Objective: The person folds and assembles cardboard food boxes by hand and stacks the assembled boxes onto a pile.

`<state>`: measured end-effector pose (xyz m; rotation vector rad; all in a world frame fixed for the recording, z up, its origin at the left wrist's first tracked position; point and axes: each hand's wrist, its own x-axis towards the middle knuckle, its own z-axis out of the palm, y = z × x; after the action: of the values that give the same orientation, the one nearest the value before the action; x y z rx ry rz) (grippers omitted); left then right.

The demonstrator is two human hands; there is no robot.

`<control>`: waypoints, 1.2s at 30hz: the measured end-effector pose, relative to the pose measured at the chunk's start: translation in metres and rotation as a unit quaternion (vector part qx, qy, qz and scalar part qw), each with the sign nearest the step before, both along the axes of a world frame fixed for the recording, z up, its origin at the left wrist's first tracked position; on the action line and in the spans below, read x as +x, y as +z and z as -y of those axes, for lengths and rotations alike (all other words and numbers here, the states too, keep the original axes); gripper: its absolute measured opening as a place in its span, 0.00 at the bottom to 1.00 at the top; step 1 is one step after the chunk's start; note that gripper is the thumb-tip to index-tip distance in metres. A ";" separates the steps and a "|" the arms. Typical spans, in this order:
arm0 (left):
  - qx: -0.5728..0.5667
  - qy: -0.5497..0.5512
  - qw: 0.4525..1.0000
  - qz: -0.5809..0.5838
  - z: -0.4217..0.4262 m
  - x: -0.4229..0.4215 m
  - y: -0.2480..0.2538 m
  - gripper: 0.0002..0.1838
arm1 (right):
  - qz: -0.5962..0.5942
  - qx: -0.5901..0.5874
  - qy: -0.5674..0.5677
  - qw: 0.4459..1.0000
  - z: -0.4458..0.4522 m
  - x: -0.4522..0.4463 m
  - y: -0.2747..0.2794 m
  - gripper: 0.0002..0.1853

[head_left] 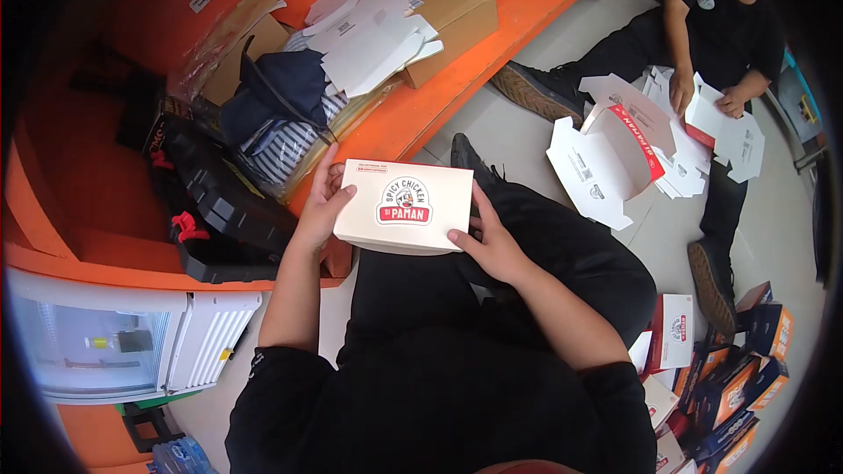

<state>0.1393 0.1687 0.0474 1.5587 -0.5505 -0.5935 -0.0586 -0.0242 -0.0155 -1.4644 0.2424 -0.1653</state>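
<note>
A folded food box, cream-white with a "Spicy Chicken Si Paman" logo, is held up above my lap with its lid closed. My left hand grips its left edge, thumb on the top face and index finger stretched up beside the corner. At the lower right corner, my right hand holds the box with the thumb on top. The other fingers of both hands are partly hidden behind the box.
An orange shelf carries unfolded white cartons, a brown cardboard box and dark cloth. A black tool case sits left. Opposite, a co-worker handles cartons beside an open box. Finished boxes pile up at lower right.
</note>
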 end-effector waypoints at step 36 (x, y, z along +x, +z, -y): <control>-0.045 -0.065 0.993 -0.089 0.010 -0.056 0.011 0.47 | -0.043 -0.099 -0.063 0.992 0.022 0.008 -0.015 0.46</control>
<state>0.0829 0.1590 0.0587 1.3763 -0.5398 -0.7881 -0.0505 -0.0465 -0.0304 -1.6554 0.3990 -0.2333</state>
